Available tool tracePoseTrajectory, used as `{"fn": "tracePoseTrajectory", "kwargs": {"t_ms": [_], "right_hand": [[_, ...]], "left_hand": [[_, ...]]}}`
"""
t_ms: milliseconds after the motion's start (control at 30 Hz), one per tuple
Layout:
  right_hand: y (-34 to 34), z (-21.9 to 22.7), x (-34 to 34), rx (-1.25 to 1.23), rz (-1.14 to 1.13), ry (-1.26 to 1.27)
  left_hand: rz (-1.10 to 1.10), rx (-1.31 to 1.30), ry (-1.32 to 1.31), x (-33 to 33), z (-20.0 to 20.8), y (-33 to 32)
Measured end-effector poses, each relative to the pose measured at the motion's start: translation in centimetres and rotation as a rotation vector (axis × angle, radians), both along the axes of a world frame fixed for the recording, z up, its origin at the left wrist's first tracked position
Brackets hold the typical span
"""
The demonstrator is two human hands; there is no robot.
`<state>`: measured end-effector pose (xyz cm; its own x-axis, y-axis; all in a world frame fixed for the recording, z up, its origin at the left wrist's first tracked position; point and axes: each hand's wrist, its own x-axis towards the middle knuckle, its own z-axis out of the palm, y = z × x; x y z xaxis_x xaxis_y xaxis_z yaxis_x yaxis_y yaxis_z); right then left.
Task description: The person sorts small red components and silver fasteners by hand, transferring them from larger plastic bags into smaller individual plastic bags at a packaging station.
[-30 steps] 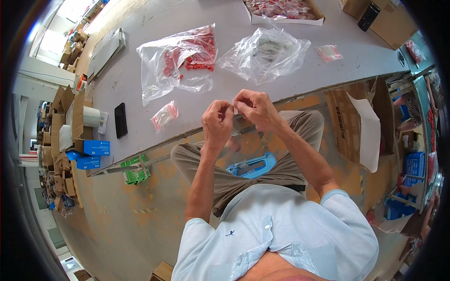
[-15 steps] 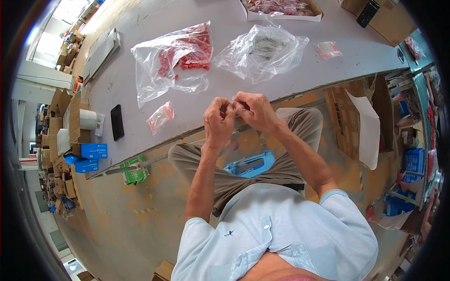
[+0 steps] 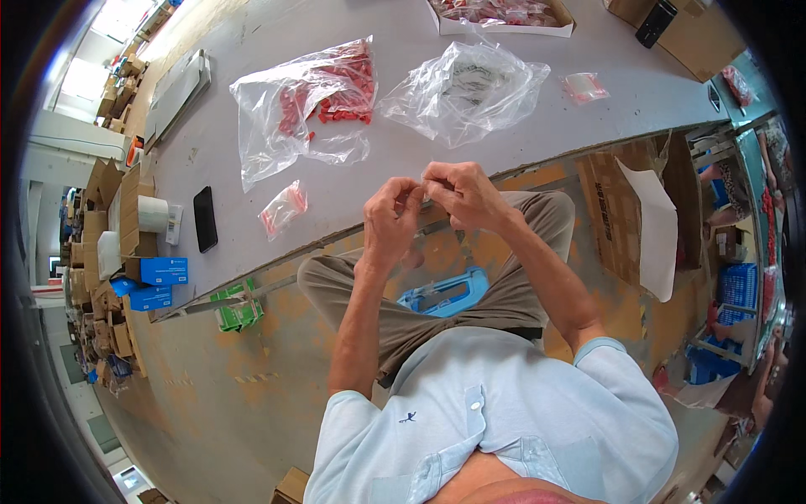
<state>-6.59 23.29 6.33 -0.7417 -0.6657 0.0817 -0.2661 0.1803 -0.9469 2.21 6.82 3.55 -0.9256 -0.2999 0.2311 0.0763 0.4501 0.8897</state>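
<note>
The left hand [image 3: 392, 220] and the right hand [image 3: 460, 197] meet at the near edge of the bench [image 3: 411, 160]. Their fingers are bent and pinched on a small pale thing [image 3: 423, 188] — it is too small and too much covered to tell what it is.

To the left of the left hand, close to the near edge, lies a little clear bag [image 3: 284, 208] with red on it. Farther in from this edge is a large clear bag [image 3: 270, 101], with many red pieces [image 3: 353, 88] inside. Just beside it, toward the right end, lies a crumpled clear bag [image 3: 504, 105] holding thin grey things, and then another little bag [image 3: 584, 87].

A black phone [image 3: 205, 218] lies near the left end. At the far edge stands a white box [image 3: 504, 30] full of red packets; a brown carton [image 3: 701, 46] is at the right end.
</note>
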Motion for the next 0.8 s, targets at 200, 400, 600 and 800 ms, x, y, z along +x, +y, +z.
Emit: {"fn": "tracePoseTrajectory", "kwargs": {"t_ms": [200, 400, 600, 800], "right_hand": [[0.1, -0.2, -0.3, 0.041, 0.076, -0.062], [-0.3, -1.5, -0.1, -0.073, 0.016, 0.054], [-0.6, -1.0, 0.5, 0.013, -0.031, 0.242], [-0.2, -0.8, 1.5, -0.04, -0.072, 0.281]], "left_hand": [[-0.082, -0.022, 0.022, 0.3, 0.6, -0.2], [-0.092, -0.087, 0.023, -0.2, 0.6, 0.0], [0.062, -0.116, 0.113, -0.6, -0.5, 0.4], [0.209, -0.166, 0.141, -0.5, -0.3, -0.6]]}}
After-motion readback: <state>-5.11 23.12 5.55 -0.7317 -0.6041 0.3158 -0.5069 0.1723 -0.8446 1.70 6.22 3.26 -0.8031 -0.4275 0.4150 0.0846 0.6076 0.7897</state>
